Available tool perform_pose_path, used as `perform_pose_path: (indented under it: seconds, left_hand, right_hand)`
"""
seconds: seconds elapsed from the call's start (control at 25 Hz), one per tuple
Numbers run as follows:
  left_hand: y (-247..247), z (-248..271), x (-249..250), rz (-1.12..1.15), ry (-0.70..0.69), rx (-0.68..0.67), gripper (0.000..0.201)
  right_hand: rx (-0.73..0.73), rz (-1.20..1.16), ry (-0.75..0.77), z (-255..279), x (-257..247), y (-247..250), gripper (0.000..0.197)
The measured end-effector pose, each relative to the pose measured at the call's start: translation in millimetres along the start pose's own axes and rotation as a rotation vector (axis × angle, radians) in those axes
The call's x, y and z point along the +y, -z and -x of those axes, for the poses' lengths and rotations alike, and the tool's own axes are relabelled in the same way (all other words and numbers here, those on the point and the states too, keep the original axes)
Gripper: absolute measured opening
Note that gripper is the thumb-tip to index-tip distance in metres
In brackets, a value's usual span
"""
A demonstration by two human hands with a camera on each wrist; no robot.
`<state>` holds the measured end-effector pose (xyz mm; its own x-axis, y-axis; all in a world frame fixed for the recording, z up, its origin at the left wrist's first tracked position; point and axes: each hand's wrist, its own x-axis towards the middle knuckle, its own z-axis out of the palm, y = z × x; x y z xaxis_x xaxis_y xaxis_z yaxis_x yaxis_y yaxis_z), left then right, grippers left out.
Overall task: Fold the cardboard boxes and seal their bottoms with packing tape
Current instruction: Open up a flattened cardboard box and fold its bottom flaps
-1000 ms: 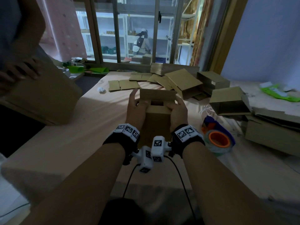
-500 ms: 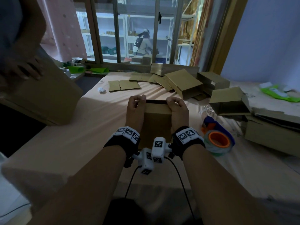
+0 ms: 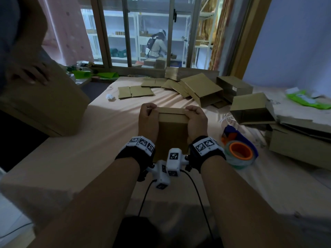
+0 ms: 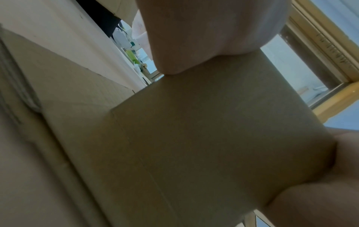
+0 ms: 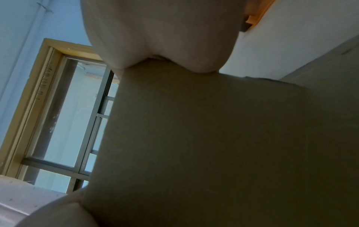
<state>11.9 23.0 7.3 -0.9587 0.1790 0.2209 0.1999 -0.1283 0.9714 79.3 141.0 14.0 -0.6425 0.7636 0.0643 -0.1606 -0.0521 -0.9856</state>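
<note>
A peach sheet [image 3: 93, 149] covers the bed below a window [image 3: 143, 31]. The box [image 3: 171, 133] stands upright between both hands, long axis vertical, its closed flaps up. The left hand [image 3: 147, 120] and right hand [image 3: 196, 122] curl around its top corners, clamping its sides

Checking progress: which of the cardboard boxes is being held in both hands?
The upright box at the centre, left hand and right hand gripping its top; the others lie untouched behind.
</note>
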Motion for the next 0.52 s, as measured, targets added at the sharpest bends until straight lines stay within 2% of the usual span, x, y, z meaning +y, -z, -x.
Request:
perform_pose_path:
  seconds: [0.32,0.52]
  left_hand:
    - [-0.8,3.2,3.4,-0.069,-0.029,0.044,0.014]
    - [-1.7,8.2,20.6,-0.106,-0.014,0.050,0.013]
  right_hand:
    - [0.014,0.003,-0.006,0.5,-2.2,-0.2,0.015]
    - [-0.024,0.151,-0.004,6.3,-25.0,3.9,0.018]
